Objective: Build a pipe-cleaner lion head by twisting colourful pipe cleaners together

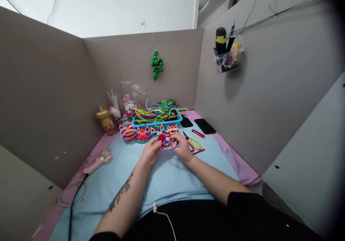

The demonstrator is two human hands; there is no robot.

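Observation:
Between my two hands is a purple pipe cleaner bent in a loose loop, joined to a round red piece. My left hand pinches the red piece with its purple edge. Across from it, my right hand has its fingers closed on the purple pipe cleaner. Just behind the hands stand several colourful pipe-cleaner animal heads, one partly hidden by my fingers. Scissors with a yellow handle loop lie right of my right hand, near a short red pipe cleaner.
A blue basket heaped with pipe cleaners stands at the back. To the left are a pink glue gun with a black cord and a lidded cup. A black phone lies back right. Grey panels enclose the table.

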